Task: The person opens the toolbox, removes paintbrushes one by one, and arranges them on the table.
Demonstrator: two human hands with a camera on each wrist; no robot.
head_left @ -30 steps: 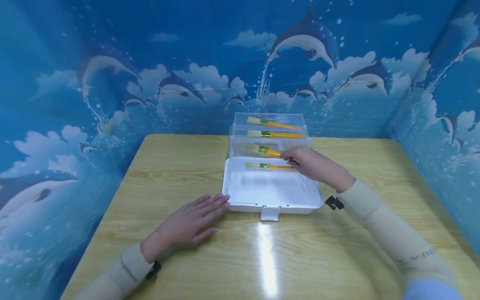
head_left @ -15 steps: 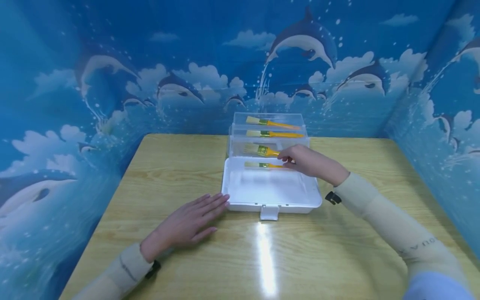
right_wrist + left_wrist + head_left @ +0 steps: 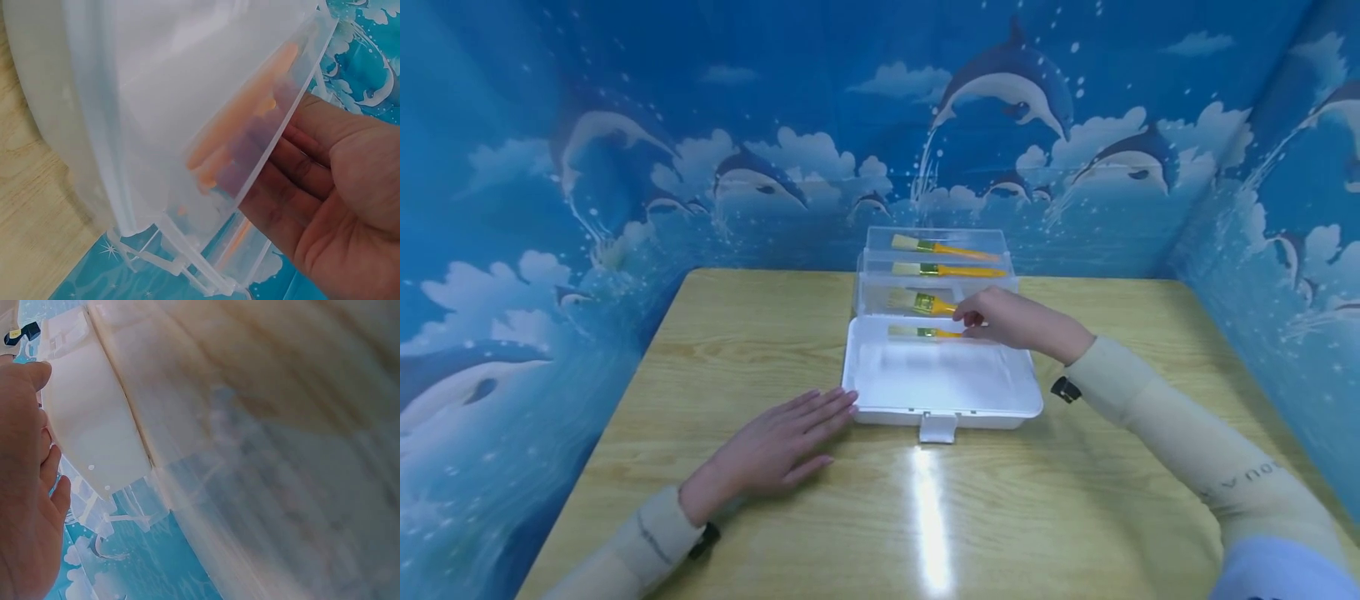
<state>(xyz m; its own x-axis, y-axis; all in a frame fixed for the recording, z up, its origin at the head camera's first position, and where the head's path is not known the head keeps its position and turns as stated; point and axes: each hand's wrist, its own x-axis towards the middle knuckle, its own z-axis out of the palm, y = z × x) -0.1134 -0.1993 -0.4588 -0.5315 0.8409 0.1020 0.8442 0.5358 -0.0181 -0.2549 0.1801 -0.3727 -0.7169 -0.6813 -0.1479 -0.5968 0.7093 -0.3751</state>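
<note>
A white storage box (image 3: 940,379) lies opened on the table, its clear trays (image 3: 880,292) stepped up behind the base. My right hand (image 3: 1018,318) reaches over the box's right side and pinches the orange handle of a wide flat paintbrush (image 3: 925,303) in the lowest clear tray. A narrower paintbrush (image 3: 923,332) shows just below it, its handle end hidden by the fingers. Through the cloudy tray wall (image 3: 269,156) in the right wrist view, fingertips blur beside orange handles. My left hand (image 3: 778,442) lies flat, fingers straight, fingertips touching the box's front left corner.
Two more paintbrushes sit higher up, one in a middle tray (image 3: 928,270) and one in the top tray (image 3: 940,247). A latch (image 3: 937,428) hangs at the box's front. The wooden table (image 3: 737,350) ends at a dolphin-print backdrop (image 3: 775,100).
My right hand has shifted slightly left along the wide paintbrush, covering more of the narrower paintbrush's handle. The paintbrushes and box keep their places, and my left hand stays still.
</note>
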